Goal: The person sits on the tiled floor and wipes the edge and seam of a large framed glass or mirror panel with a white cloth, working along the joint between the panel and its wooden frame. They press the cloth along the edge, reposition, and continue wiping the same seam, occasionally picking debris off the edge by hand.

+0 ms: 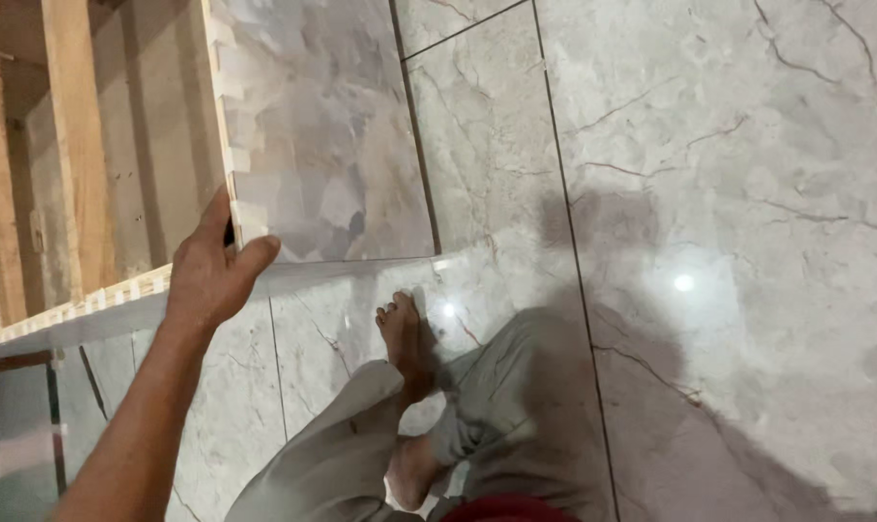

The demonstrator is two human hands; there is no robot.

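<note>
Far left, a wooden frame (76,145) of upright boards stood open-faced, its inside dim; nothing could be made out in it. A large glossy grey marble-patterned panel (313,126) stood on edge against it, resting on a pale ledge (90,309) with a notched edge. The left hand (209,271) gripped the panel's lower left corner, thumb on the glossy face, fingers (206,217) wrapped behind the edge and mostly hidden. Right hand out of sight. Below, the person's bare feet (405,338) and grey trousers (516,387) were on the polished marble floor (748,193), which ran rightward with dark grout lines and a light glare.
</note>
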